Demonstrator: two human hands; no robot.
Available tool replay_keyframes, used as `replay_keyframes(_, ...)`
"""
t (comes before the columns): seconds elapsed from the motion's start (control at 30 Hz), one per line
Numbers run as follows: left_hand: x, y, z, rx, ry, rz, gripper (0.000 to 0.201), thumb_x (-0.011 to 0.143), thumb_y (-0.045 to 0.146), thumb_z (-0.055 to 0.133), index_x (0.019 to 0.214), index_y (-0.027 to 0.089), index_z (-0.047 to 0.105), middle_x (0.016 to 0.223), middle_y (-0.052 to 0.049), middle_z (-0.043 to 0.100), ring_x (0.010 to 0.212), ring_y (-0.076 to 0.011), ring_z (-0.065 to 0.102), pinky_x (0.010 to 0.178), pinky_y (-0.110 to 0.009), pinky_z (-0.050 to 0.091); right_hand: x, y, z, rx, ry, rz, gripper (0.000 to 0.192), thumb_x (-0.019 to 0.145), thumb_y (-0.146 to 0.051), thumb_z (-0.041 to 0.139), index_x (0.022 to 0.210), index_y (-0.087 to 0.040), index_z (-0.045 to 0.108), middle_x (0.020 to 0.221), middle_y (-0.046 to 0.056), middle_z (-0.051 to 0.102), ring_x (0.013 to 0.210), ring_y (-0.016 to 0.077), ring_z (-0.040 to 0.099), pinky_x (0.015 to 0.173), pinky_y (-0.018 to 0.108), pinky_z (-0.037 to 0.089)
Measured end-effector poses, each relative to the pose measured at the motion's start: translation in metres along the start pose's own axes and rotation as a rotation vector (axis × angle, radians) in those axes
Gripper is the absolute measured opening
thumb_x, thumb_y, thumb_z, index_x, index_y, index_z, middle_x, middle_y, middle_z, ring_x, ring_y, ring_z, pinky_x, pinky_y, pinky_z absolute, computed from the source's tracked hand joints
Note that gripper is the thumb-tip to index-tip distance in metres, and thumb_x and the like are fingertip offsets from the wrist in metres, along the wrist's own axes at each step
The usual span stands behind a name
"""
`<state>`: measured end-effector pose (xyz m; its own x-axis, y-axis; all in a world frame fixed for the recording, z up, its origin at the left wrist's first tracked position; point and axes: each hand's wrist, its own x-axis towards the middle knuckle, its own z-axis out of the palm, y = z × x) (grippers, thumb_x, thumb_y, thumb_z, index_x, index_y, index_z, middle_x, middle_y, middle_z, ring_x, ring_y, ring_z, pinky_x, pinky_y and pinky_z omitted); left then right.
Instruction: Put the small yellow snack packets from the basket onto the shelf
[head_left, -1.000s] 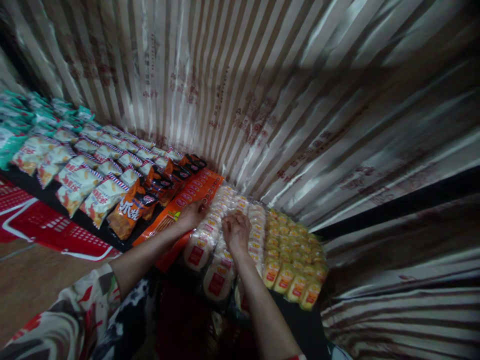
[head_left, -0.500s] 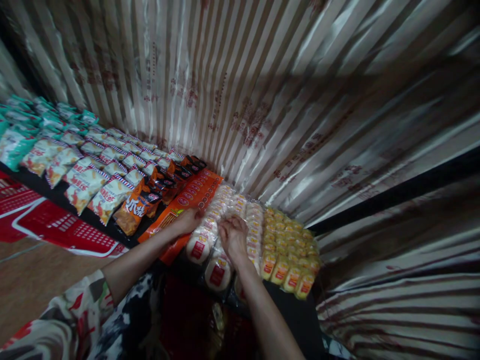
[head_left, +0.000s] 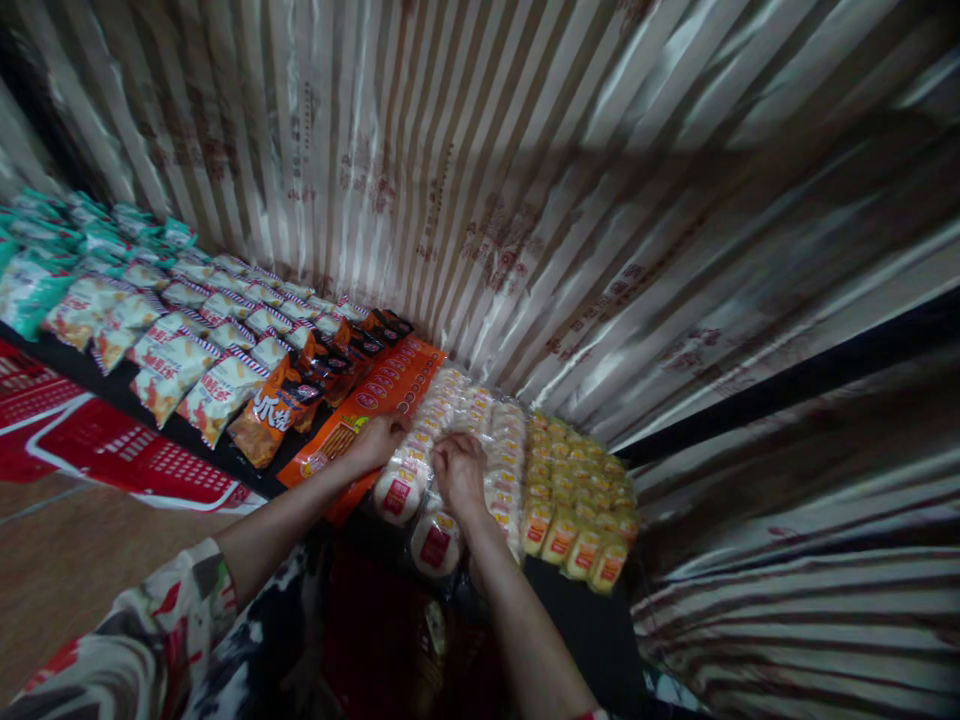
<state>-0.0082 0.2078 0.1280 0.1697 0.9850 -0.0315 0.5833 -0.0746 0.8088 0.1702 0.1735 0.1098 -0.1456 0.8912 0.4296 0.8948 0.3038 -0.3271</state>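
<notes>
With the left hand (head_left: pixel 377 440) laid flat and the right hand (head_left: pixel 456 472) with fingers curled pinching a round cake packet (head_left: pixel 435 542), the person does best nudging each row gently, edges kept flush.

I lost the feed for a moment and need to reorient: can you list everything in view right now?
round white packets with red labels: several rows, white and red, centre of the shelf, under both hands
yellow packets: several rows, yellow, right of the white ones
long orange pack: one, orange, left of the white packets
orange and black snack bags: a few, left of the orange pack
white snack bags with red stripes: many, in rows further left
teal bags: many, far left
red basket: one, red, on the floor at left
striped curtain: brown and cream, behind the shelf
left hand: on the white packets' left edge
right hand: fingers curled on the white packets
</notes>
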Motion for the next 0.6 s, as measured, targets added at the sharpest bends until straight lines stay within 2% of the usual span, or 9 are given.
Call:
replay_keyframes(0.17,-0.014,-0.001,-0.008,0.105,0.061,0.005,0.019,0.085,0.023,0.053,0.097,0.016,0.066,0.094,-0.007,0.071,0.086,-0.0187,0.064,0.072,-0.023,0.044,-0.001,0.000,0.003,-0.014,0.024,-0.013,0.015,0.083,-0.017,0.053,0.076,-0.018,0.066,0.087,0.008,0.065,0.093,0.0229,0.052,0.089,0.037,0.037)
replay_keyframes(0.27,-0.026,-0.001,-0.015,0.226,0.007,0.010,0.019,0.087,0.026,0.051,0.090,0.017,0.067,0.089,-0.007,0.070,0.083,-0.0196,0.064,0.069,-0.024,0.042,-0.002,-0.001,0.005,-0.027,0.033,-0.012,0.016,0.084,-0.018,0.053,0.075,-0.018,0.067,0.086,0.008,0.065,0.092,0.0232,0.052,0.088,0.037,0.038)
replay_keyframes(0.37,-0.033,-0.002,-0.016,0.249,-0.078,0.013,0.014,0.084,0.023,0.053,0.087,0.018,0.065,0.085,-0.005,0.069,0.079,-0.0180,0.063,0.065,-0.023,0.039,-0.002,-0.002,0.006,-0.040,0.034,-0.004,0.014,0.083,-0.017,0.054,0.076,-0.018,0.067,0.088,0.009,0.065,0.094,0.0236,0.051,0.089,0.037,0.038)
replay_keyframes(0.6,-0.034,-0.001,-0.011,0.230,-0.051,-0.046,0.014,0.085,0.017,0.049,0.084,0.016,0.063,0.083,-0.006,0.069,0.078,-0.0169,0.062,0.065,-0.023,0.038,-0.006,-0.003,0.003,-0.040,0.068,-0.001,0.014,0.085,-0.019,0.055,0.084,-0.017,0.069,0.095,0.010,0.066,0.104,0.0260,0.050,0.095,0.041,0.039)
